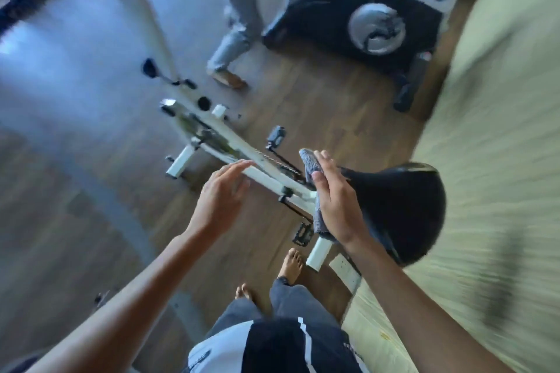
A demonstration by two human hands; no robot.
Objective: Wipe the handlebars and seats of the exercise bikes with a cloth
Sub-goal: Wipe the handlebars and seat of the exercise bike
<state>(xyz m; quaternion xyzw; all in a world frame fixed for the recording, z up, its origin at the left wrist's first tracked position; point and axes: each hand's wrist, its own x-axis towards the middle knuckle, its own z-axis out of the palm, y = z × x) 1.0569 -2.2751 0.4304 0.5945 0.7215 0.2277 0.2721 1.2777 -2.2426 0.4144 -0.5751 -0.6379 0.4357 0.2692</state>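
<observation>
Cloth [309, 165] is grey, and it sits at the front tip of the black seat [403, 206], near the middle of my view. My right hand [336, 203] lies flat on it with straight fingers and the thumb on top, pressing it to the seat. My left hand [221, 194] is spread out and holds nothing, hanging over the white bike frame [263, 174]. A black bike [363, 15] stands farther off on the wood floor [318, 106]. Everything looks blurry.
</observation>
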